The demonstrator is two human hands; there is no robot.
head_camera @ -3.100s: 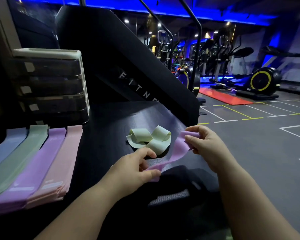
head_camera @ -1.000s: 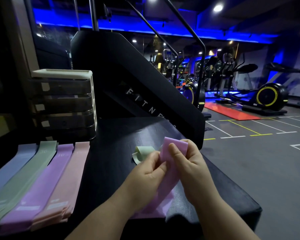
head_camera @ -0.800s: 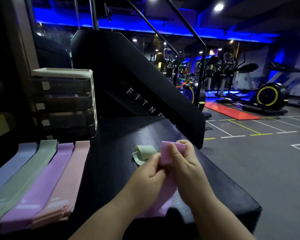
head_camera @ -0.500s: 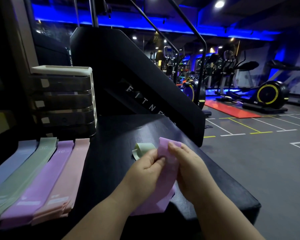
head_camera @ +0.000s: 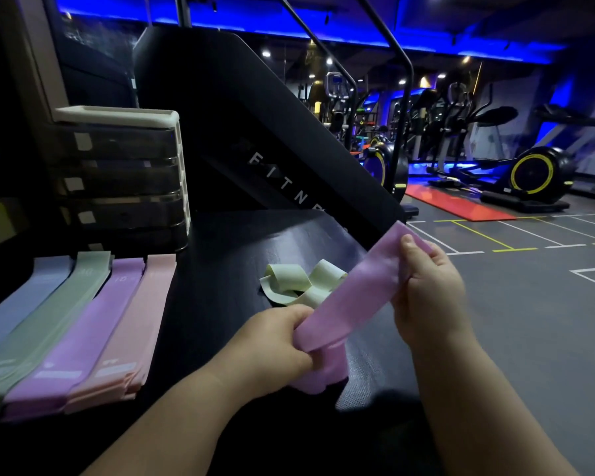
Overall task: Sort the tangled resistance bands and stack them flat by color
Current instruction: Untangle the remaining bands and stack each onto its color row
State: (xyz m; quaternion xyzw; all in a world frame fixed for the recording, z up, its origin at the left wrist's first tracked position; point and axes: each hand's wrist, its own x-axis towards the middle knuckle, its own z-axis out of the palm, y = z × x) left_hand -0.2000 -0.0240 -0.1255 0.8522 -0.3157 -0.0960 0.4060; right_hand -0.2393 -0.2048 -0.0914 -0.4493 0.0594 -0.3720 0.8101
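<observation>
Lilac flat resistance band (head_camera: 358,290) held taut over black tabletop (head_camera: 227,255): left hand (head_camera: 272,345) grips near end, right hand (head_camera: 426,286) pinches far end. Blue-lit gym, grey lined floor (head_camera: 529,304). Black stair-machine panel (head_camera: 255,132) behind; smoky drawer unit (head_camera: 117,173); four flat colour stacks (head_camera: 90,331) at left, outermost cut by frame; pale-green tangled band (head_camera: 299,283) partly hidden behind lilac one.

Dim gym under blue strip lighting (head_camera: 323,32). Stacked drawer unit (head_camera: 117,173) stands at back left of black tabletop (head_camera: 227,269), beside slanted black machine panel (head_camera: 255,115) lettered "FITN". Beyond, cross-trainer (head_camera: 533,175) with yellow-rimmed wheel, red mat (head_camera: 457,204), white and yellow floor lines (head_camera: 488,235).
</observation>
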